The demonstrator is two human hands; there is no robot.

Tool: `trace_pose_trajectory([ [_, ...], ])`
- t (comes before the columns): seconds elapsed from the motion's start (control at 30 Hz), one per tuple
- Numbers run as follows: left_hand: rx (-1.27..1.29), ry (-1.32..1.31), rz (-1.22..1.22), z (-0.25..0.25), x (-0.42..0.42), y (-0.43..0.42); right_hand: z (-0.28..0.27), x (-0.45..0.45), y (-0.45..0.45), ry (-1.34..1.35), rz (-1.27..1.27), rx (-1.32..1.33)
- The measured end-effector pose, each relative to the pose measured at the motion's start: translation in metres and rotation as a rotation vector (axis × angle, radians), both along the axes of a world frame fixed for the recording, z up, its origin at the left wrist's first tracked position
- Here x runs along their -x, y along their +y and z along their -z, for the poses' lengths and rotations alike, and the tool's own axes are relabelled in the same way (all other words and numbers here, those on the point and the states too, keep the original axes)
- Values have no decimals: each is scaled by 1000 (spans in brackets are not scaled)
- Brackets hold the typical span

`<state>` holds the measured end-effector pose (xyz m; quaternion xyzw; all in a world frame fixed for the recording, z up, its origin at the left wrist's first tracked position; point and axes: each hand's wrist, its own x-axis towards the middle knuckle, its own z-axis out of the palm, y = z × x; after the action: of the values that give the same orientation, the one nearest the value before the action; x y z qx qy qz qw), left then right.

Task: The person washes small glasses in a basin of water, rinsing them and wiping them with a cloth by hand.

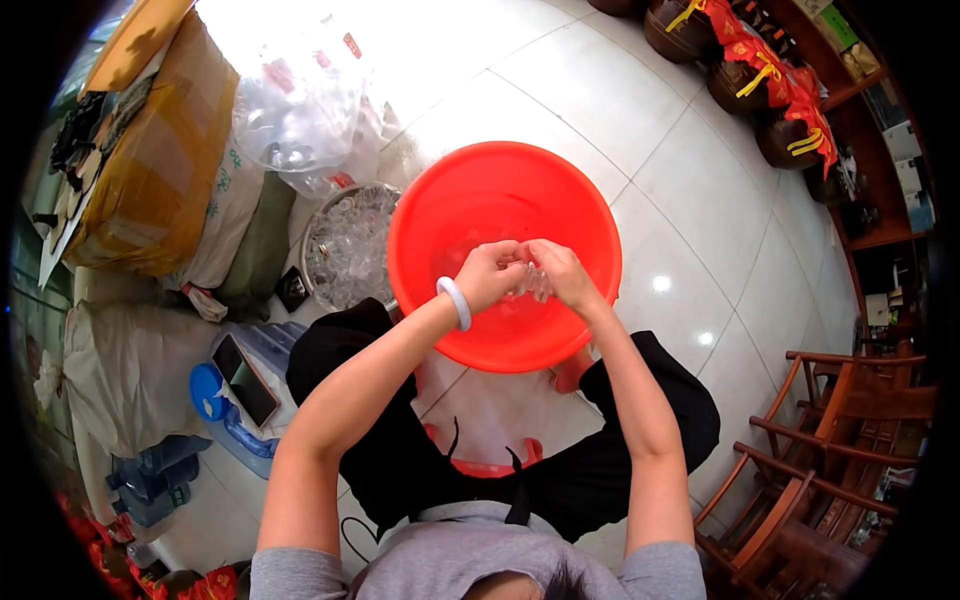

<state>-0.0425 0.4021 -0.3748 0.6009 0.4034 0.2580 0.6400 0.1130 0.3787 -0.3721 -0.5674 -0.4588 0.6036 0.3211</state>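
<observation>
Head view: clear pieces held over a red basin

The left hand and the right hand are together, their fingers bent and closed on a small cluster of clear pieces, which shows between them above the inside of the basin. Whether the pieces are glass or plastic I cannot tell. A pale bangle circles the left wrist, and both forearms are bare below short grey sleeves.

The round basin stands in front of the person, between knees in black trousers, on a white tiled floor. Just beside it on the left, partly hidden by its rim, a metal bowl holds a heap of clear bits. Beyond that bowl lies a bulging transparent bag, and farther left stands a taped cardboard box.

Nearer the person on the left, a dark-screened device lies beside a round blue lid, with blue bottles farther out. Well apart on the right are wooden chairs and, beyond them, dark jars topped with red cloth
</observation>
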Motion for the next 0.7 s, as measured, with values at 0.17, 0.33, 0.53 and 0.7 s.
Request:
trace_pose_trajectory([
  [0.17,524,-90,-103,-4,6,8,-14,5,-6,-628,-96,-356],
  [0.33,401,-174,-299,-3,-4,4,18,13,2,-368,312,-434],
  [0.53,-780,64,-290,-1,-8,-4,4,6,9,185,354,110],
  [0.7,-643,13,-261,2,-8,-9,20,13,7,58,364,-116],
])
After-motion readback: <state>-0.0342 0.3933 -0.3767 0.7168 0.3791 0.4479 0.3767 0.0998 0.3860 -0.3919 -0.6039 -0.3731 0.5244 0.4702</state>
